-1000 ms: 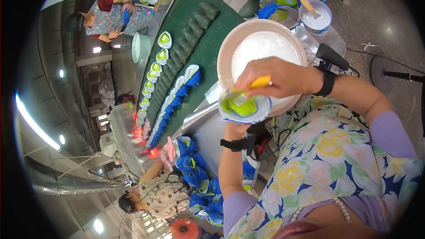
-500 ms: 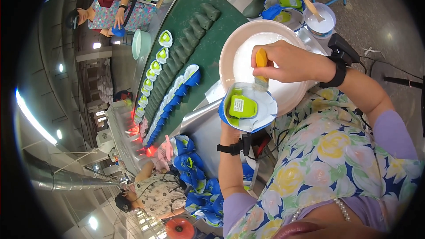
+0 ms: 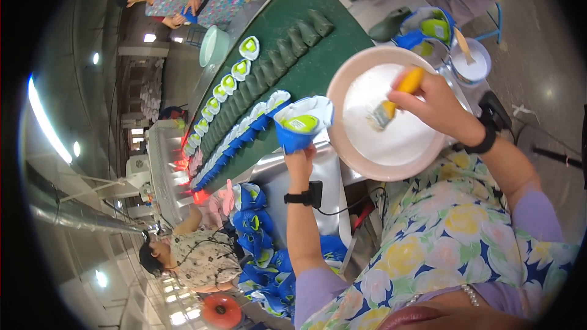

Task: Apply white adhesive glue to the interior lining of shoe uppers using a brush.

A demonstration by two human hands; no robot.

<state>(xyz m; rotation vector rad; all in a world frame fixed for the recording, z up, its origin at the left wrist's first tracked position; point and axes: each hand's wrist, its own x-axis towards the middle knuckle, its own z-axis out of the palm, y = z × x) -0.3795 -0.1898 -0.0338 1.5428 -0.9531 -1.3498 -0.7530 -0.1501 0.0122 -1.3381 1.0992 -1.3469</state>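
My left hand (image 3: 301,162) grips a blue shoe upper (image 3: 295,137) from below and holds it up, left of a pale pink basin (image 3: 337,88). The upper's opening faces up, showing a white inside rim and a lime-green insole area. In my right hand (image 3: 431,104) is a paintbrush (image 3: 411,79) with a yellow handle, closed in the fingers. Its bristles point down over the white liquid (image 3: 391,146) in the basin; whether they touch it I cannot tell. The shoe upper and the brush are apart.
Beyond the basin runs a green conveyor belt (image 3: 347,36) with rows of dark shoe lasts (image 3: 269,74), blue uppers (image 3: 241,133) and white-and-lime uppers (image 3: 228,84). More blue uppers (image 3: 254,223) are heaped at lower left. A small pot (image 3: 483,67) with a brush stands right. Co-workers sit around.
The brush has left the upper's rim and is now over the white liquid. My left hand has moved the upper left and tilted it, away from the basin.
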